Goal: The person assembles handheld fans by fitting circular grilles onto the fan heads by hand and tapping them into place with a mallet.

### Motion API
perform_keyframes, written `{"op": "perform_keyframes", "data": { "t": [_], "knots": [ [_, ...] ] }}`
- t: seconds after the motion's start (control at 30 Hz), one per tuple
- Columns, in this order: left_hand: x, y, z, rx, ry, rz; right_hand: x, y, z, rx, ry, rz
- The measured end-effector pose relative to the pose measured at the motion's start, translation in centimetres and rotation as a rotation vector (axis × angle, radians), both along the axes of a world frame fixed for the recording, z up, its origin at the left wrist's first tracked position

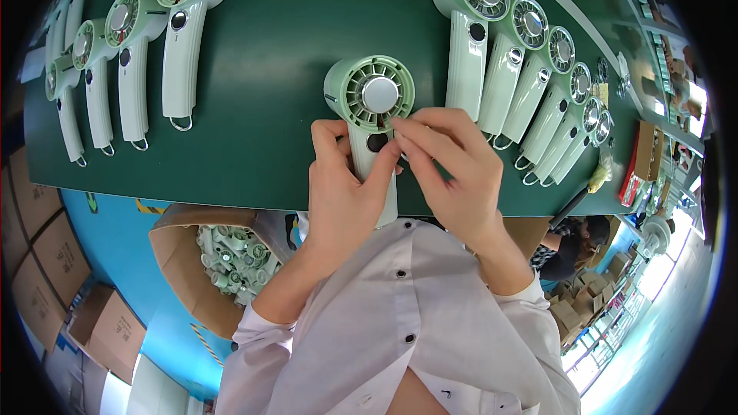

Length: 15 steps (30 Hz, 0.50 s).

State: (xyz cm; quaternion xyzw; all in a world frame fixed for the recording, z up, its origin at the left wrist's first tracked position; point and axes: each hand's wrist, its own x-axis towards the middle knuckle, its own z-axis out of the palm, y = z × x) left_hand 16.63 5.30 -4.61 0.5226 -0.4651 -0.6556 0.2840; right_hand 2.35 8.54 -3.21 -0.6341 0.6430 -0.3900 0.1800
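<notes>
The green work mat (292,69) carries 2 rows of pale-green handheld fans: 4 at left (131,69), 7 at right (530,69) (far ones blurred). Centre fan (369,96): probably light, rigid plastic; left hand (342,184) wraps its handle, right hand (450,169) pinches at the grille edge.

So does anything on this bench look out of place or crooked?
Nothing stands out. Both hands, left hand and right hand, hold one pale green handheld fan over the green table; the other fans lie in neat rows on either side.
</notes>
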Motion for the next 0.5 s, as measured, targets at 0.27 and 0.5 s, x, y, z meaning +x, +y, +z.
{"op": "perform_keyframes", "data": {
  "t": [0.27,0.5],
  "knots": [
    [0.1,-0.2,-0.1,0.008,-0.025,-0.024,-0.2,-0.3,-0.8,-0.121,0.203,0.086],
    [0.5,-0.1,-0.5,-0.017,-0.083,-0.058,-0.4,-0.9,0.2,-0.124,0.457,0.154]
  ]
}}
